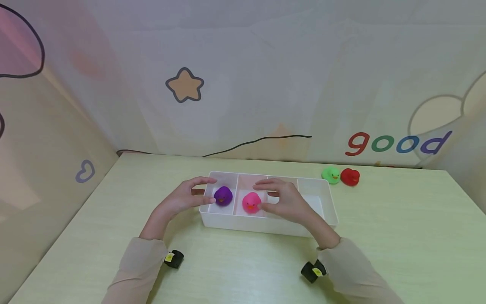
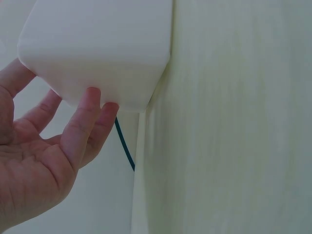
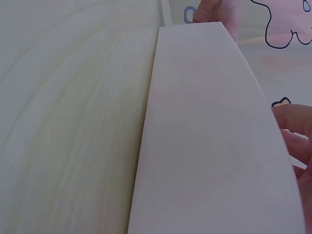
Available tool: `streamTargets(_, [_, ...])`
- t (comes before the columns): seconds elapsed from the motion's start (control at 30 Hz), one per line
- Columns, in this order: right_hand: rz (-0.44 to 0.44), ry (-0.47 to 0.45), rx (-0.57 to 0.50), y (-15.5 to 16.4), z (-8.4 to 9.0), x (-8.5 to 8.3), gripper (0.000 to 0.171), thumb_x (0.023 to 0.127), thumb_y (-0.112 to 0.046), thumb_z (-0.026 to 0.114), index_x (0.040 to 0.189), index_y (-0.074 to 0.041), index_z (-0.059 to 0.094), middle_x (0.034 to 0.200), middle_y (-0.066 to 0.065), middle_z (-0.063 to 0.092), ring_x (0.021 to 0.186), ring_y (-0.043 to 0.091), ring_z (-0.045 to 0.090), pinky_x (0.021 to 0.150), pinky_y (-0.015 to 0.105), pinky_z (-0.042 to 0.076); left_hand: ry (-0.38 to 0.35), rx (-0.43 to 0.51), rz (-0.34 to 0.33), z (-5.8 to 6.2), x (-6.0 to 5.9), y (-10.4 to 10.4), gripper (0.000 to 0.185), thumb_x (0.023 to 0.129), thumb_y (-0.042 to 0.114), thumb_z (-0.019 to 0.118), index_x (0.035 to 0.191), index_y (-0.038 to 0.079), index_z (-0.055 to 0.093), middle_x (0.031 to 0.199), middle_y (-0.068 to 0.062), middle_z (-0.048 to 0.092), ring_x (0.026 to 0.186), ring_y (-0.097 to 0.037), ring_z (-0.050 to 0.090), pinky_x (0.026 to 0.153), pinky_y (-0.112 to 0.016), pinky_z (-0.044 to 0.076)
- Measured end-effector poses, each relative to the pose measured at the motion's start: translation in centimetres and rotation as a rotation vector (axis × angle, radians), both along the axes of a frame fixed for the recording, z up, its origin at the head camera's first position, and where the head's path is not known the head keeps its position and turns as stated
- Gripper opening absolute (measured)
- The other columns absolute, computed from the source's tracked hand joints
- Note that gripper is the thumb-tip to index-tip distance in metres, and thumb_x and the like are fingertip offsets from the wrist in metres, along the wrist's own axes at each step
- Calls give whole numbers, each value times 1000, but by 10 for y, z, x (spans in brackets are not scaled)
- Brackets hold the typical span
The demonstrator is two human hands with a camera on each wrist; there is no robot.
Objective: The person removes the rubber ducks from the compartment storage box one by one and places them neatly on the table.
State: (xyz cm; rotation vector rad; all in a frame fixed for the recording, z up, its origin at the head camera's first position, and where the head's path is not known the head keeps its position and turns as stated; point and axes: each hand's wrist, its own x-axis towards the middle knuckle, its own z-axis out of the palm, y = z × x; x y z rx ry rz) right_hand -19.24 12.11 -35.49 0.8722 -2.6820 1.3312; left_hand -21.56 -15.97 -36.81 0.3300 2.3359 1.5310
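Fingers (image 1: 262,185) seemingly pinch pink duck (image 1: 251,202).

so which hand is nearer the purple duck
Left. The left hand is at the tray's left end, fingertips right beside the purple duck. The right hand is one compartment over, by the pink duck.

Pale yellow-green table (image 1: 398,236) with faint wood grain, filling the lower half of the head view. Behind and on both sides, a light fabric backdrop (image 1: 265,84) as walls, meeting the table at its far edge. Printed on the backdrop: a tan star (image 1: 184,85) with dark outline, the word "good" (image 1: 396,143) in red, green, blue and purple letters, a small grey-blue heart (image 1: 85,171) on the left panel. Thin dark cable (image 1: 258,141) along the bottom of the back wall. Soft, even light, weak shadows.
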Motion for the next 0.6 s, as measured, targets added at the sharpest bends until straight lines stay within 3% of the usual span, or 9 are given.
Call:
streamTargets(0.17, [-23, 45, 79, -11, 1, -2, 37, 72, 0, 72, 107, 4, 64, 113, 16, 60, 109, 32, 54, 84, 42, 50, 6, -3, -5, 0, 0, 0, 57, 79, 18, 71, 130, 10, 47, 141, -12, 34, 121, -37, 42, 90, -42, 46])
streamTargets(0.43, [-51, 88, 305, -27, -2, -7, 34, 71, -4, 73, 103, 3, 67, 106, 15, 63, 106, 30, 54, 91, 41, 44, 11, 1, -8, -1, -1, -1, 57, 79, 19, 71, 130, 10, 47, 141, -12, 34, 121, -37, 42, 90, -42, 46])
streamTargets(0.6, [-34, 120, 380, -35, 0, -9, 28, 69, -3, 74, 96, 5, 68, 93, 14, 67, 95, 28, 57, 82, 37, 47, 17, 12, -19, -2, -1, -2, 57, 80, 19, 71, 130, 9, 47, 140, -12, 35, 121, -37, 43, 89, -42, 46])
